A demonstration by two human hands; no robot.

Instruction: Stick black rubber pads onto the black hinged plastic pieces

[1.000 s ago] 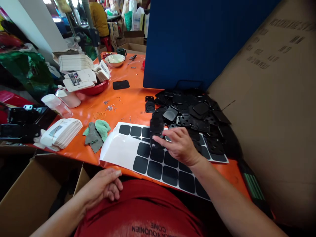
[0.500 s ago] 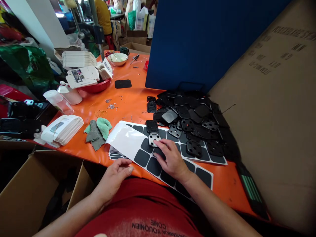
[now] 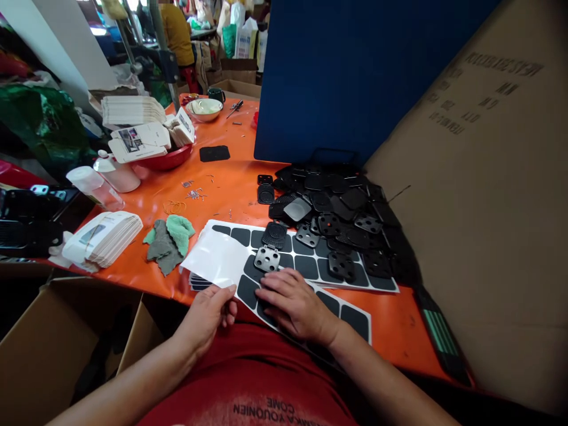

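A sheet of dark rounded-square stickers (image 3: pixel 356 320) lies slanted at the table's front edge, with bare white backing at its left end. My left hand (image 3: pixel 210 313) pinches the front edge of that backing between thumb and finger. My right hand (image 3: pixel 295 305) lies over the stickers with its fingers stretched out, holding nothing. Just beyond its fingertips rests a hinged black-and-silver plate piece (image 3: pixel 267 259), opened out on the sheet. Under it, more sticker sheets (image 3: pixel 306 267) form a stack. My right palm and the stickers below it are hidden.
Black plate pieces (image 3: pixel 341 207) are heaped at the right, before a blue board (image 3: pixel 346 77) and a large carton (image 3: pixel 497 207). Left of the sheets lie green and grey rags (image 3: pixel 171 242) and a bundle of white cards (image 3: pixel 104 236). An open cardboard box (image 3: pixel 75 331) stands below the table at left.
My left hand has closed on the sheet's edge. My right hand has drawn back off the hinged plate piece and flattened over the stickers. The camera view has shifted slightly.
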